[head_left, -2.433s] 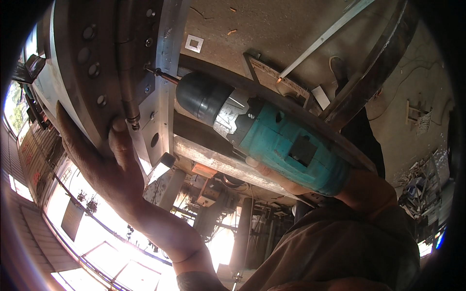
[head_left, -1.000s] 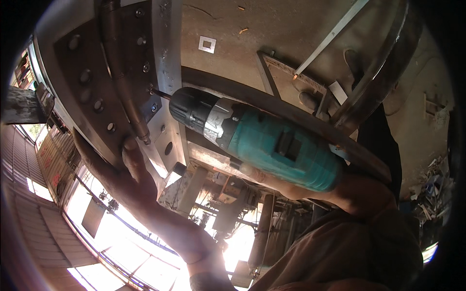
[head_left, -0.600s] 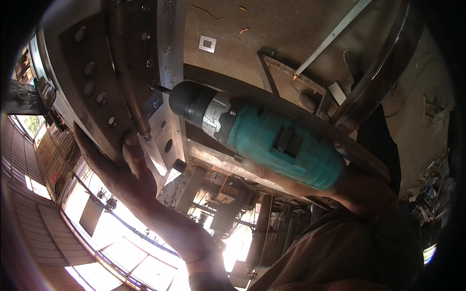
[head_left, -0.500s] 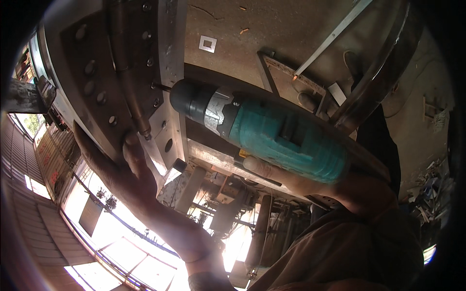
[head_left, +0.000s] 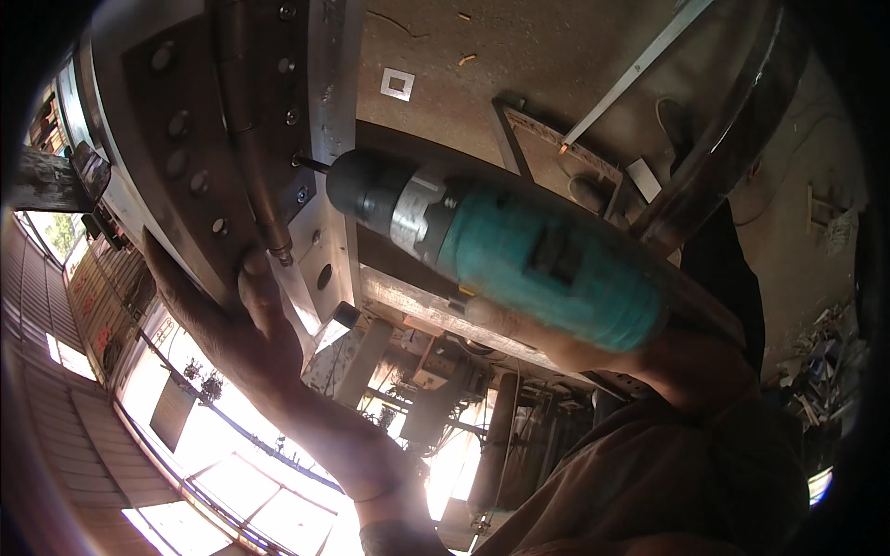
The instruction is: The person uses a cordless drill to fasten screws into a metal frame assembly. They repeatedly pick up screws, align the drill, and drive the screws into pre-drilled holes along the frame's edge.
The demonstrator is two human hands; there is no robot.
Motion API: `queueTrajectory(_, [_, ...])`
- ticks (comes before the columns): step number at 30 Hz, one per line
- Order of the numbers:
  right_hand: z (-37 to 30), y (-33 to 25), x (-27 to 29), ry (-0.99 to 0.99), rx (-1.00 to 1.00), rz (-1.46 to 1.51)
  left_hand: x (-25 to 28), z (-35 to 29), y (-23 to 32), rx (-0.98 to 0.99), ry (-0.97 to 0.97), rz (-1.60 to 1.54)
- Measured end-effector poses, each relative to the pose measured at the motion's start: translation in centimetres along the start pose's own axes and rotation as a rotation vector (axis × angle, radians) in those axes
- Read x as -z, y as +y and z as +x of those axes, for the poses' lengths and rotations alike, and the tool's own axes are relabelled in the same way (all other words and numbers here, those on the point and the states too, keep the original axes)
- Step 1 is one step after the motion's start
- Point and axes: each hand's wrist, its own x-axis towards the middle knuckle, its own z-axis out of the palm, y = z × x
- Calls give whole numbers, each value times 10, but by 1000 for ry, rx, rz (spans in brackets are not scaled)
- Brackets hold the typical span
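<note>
A teal cordless drill point(head_left: 556, 264) with a black chuck lies across the middle, blurred by motion. My right hand point(head_left: 593, 352) is closed around its handle, with the thumb along the near side. From the chuck a thin dark bit point(head_left: 313, 167) reaches a small hole near the edge of the perforated dark metal plate point(head_left: 176, 102). How deep the bit sits is hidden. My left hand point(head_left: 250, 343) grips the frame's pale metal edge point(head_left: 125, 185), thumb on the inner side and fingers along the outer. Beside that thumb ends a brown metal rod point(head_left: 250, 148) running over the plate.
On the floor at the back lies a small square metal piece with a cut-out point(head_left: 397, 84). Metal bars point(head_left: 635, 74) and a thick curved beam point(head_left: 723, 139) stand at the right. Scrap point(head_left: 820, 380) is heaped at the far right.
The plate and frame have shifted slightly right in the picture. The drill's body looks more blurred. Both hands keep their holds, and the bit stays at the same hole.
</note>
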Motion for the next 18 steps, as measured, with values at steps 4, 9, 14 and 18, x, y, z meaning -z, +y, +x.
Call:
queueTrajectory(4, [7,2,9,-153,182,-170,-1,-1,1,12,9,-31])
queueTrajectory(9, [5,6,5,-199,-89,502,0,0,1,15,-7,1])
queueTrajectory(14, [-1,16,0,-208,-338,843,-1,0,1,9,-7,-37])
queueTrajectory(18, [-6,26,-3,-198,-465,1081,0,-1,1,18,-12,-30])
